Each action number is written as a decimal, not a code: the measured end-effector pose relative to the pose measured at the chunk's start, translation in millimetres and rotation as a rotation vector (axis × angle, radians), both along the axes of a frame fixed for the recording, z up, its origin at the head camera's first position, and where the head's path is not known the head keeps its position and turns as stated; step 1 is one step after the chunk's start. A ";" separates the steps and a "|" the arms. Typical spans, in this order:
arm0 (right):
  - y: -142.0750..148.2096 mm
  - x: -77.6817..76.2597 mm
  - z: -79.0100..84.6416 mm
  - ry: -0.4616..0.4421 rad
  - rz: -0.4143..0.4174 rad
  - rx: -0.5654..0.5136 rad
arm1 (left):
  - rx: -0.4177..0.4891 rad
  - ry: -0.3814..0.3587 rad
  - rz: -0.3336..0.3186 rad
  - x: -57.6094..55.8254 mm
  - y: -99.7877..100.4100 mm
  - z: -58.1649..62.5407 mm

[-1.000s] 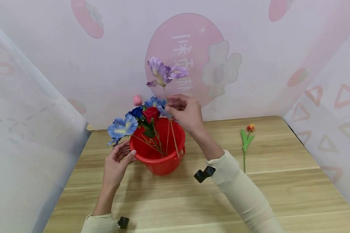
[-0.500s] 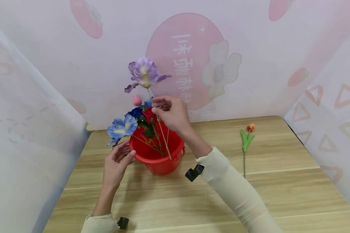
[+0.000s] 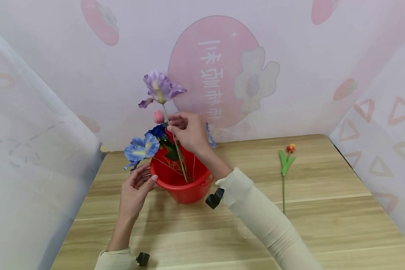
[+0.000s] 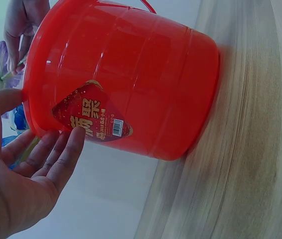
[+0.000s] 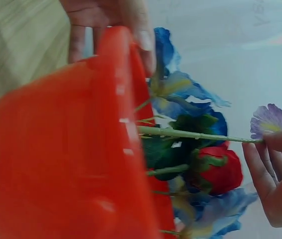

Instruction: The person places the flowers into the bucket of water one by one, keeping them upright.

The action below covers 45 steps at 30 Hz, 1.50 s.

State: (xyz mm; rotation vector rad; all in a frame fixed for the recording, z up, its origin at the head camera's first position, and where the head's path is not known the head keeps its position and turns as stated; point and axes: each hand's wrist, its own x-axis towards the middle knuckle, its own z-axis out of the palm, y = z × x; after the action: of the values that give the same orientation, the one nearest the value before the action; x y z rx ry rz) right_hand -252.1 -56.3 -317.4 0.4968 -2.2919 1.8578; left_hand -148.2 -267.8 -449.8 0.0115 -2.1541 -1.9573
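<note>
My right hand (image 3: 190, 131) pinches the stem of an artificial purple iris (image 3: 159, 88), as the right wrist view also shows. Its stem (image 5: 196, 134) slants down into the red bucket (image 3: 189, 195), and the bloom rises above my fingers. At the bucket's left rim, my left hand (image 3: 135, 191) holds on, thumb at the rim and fingers against the outer wall. Inside the bucket stand a red rose (image 5: 220, 169), a dark blue flower (image 3: 158, 131), a pink bud (image 3: 159, 116) and light blue irises, one (image 3: 141, 148) leaning left. My right hand partly hides the rose in the head view.
An orange-red tulip (image 3: 290, 148) with green leaves lies on the wooden table (image 3: 324, 210) to the right of the bucket. Behind the table hangs a printed pale backdrop (image 3: 290, 45). A label (image 4: 93, 112) is stuck on the bucket's wall.
My right hand has moved left with the purple iris, and its stem's lower end has shifted from the bucket's right rim toward the middle. The left hand and bucket have stayed put.
</note>
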 end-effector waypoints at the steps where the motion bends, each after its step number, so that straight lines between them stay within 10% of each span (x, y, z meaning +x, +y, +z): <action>1: -1.2 0.6 -2.7 0.000 -0.002 0.003 | -0.001 -0.001 0.001 0.0 0.1 0.1; 45: -18.5 16.5 -62.8 -0.081 -0.016 0.238 | 0.011 0.017 0.001 -1.3 0.7 -1.0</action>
State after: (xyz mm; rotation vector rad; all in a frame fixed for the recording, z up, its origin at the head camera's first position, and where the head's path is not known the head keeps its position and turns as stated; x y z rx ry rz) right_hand -235.6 -74.8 -380.3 0.4376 -2.5784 1.6349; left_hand -149.6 -267.2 -450.8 -0.0022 -2.1326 -1.9616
